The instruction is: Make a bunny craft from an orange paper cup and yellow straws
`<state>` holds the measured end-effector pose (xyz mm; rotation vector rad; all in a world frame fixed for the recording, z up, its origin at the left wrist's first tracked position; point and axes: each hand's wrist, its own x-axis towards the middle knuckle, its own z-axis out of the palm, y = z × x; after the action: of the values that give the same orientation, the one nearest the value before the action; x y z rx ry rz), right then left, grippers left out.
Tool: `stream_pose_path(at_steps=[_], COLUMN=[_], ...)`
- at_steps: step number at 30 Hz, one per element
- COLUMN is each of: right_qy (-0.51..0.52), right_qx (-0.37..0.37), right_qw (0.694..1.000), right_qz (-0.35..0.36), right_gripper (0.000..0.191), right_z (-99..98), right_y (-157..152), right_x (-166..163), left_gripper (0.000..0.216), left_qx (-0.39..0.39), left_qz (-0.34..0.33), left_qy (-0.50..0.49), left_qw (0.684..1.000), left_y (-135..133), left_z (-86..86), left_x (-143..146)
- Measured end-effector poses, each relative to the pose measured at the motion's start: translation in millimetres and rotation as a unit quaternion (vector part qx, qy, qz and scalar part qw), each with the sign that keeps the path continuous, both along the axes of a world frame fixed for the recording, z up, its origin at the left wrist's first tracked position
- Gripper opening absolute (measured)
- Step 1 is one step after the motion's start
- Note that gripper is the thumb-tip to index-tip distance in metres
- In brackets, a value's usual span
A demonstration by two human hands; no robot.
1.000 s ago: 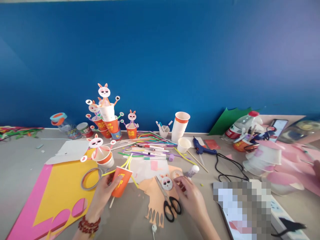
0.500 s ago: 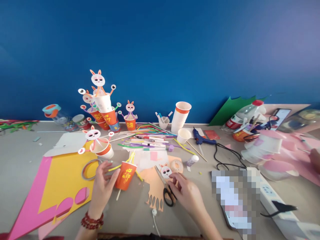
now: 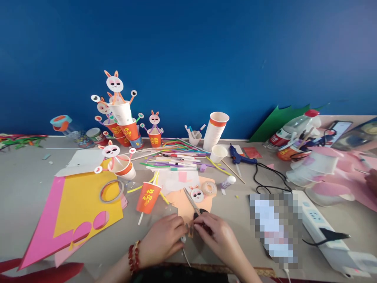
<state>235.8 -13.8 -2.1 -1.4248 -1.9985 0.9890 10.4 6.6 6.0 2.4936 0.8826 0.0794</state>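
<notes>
My left hand point(image 3: 166, 237) is low over the table with its fingers curled together, near the cut lower edge of the peach paper point(image 3: 184, 206). Close to its right, my right hand point(image 3: 218, 236) pinches thumb and fingers in front of the black handles of the scissors point(image 3: 192, 201). What either hand grips is hidden. The scissors lie on the peach paper beside a rabbit-face cutout point(image 3: 196, 194) and a roll of clear tape point(image 3: 209, 188). Left of them, an upside-down red paper cup point(image 3: 149, 197) has white and yellow sticks through it.
Pink and yellow sheets point(image 3: 85, 204) lie left under a tape roll point(image 3: 103, 192). Rabbit-topped cups point(image 3: 120, 167) stand behind. Coloured sticks and pens point(image 3: 176, 161), stacked cups point(image 3: 215, 131) and a blue glue gun point(image 3: 238, 155) are farther back. A power strip point(image 3: 316, 220) and another person's hand point(image 3: 371, 179) are right.
My left hand has left the red cup's side and swung down and right. My right hand has drawn down from the rabbit face to the scissor handles. The view has shifted slightly.
</notes>
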Motion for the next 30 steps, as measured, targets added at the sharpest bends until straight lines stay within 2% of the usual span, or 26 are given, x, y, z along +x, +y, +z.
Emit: stream_pose_path(at_steps=[4, 8, 11, 13, 15, 17, 20, 23, 26, 28, 30], right_qy=[0.023, 0.048, 0.082, 0.131, 0.208, 0.294, 0.385, 0.436, 0.46, 0.454, 0.42], right_qx=[0.008, 0.002, -0.03, -0.08, -0.158, -0.241, -0.296, -0.273, -0.245, -0.221, -0.179], right_qw=[1.0, 0.999, 0.996, 0.987, 0.964, 0.923, 0.87, 0.851, 0.845, 0.853, 0.879], right_qz=[-0.007, -0.014, -0.028, -0.046, -0.054, -0.058, -0.081, -0.106, -0.12, -0.131, -0.138], right_gripper=[0.021, 0.023, 0.02, 0.019, 0.023, 0.034, 0.046, 0.044, 0.041, 0.042, 0.041], right_z=[-0.6, 4.0, 3.9, -0.7, -7.8, -14.7, -19.4, -18.1, -16.2, -14.1, -9.0], right_y=[-6, -10, -13, -17, -22, -28, -34, -35, -35, -37, -43], right_x=[1, -4, -11, -16, -21, -25, -29, -35, -38, -33, -20], left_gripper=[0.012, 0.009, 0.007, 0.009, 0.01, 0.01, 0.01, 0.011, 0.014, 0.02, 0.028], left_qx=[0.028, 0.05, 0.055, 0.048, 0.039, 0.029, 0.005, -0.018, -0.033, -0.045, -0.047], left_qz=[-0.02, -0.013, -0.008, -0.004, 0.007, 0.018, 0.033, 0.046, 0.043, 0.038, 0.04], left_qy=[0.012, -0.048, -0.113, -0.158, -0.203, -0.249, -0.308, -0.345, -0.372, -0.387, -0.399], left_qw=[0.999, 0.998, 0.992, 0.986, 0.978, 0.968, 0.951, 0.937, 0.927, 0.92, 0.915], left_y=[1, 1, -1, -3, -5, -6, -7, -7, -9, -11, -13], left_z=[-4.1, -7.9, -9.0, -7.4, -3.8, 0.5, 4.9, 5.6, 5.8, 6.9, 8.3], left_x=[0, -1, -2, -3, -4, -4, -3, 0, 4, 5, 3])
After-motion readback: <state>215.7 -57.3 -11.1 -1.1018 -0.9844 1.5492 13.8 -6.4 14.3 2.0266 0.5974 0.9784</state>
